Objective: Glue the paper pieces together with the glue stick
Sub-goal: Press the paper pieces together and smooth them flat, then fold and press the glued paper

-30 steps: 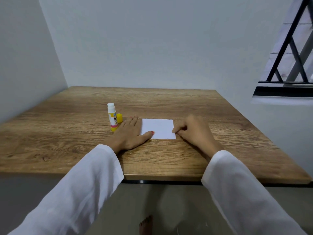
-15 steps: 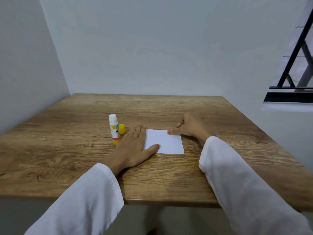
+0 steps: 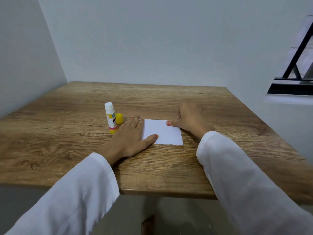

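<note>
on the wooden tabletop [image 3: 169,167], the left hand [image 3: 130,138] lies flat, fingers straight, on the white paper [image 3: 163,134]; the right hand [image 3: 189,118], seemingly curled, presses its thumb on the far corner.

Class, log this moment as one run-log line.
left hand flat on paper | right hand thumb pressing far edge | glue stick upright, uncapped

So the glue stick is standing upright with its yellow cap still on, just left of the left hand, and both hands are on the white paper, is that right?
Not quite: the head view shows the glue stick uncapped, its white tip bare, and the yellow cap sits on the table beside it. The rest holds: it stands upright left of the left hand, and the right hand also touches the white paper.
</note>
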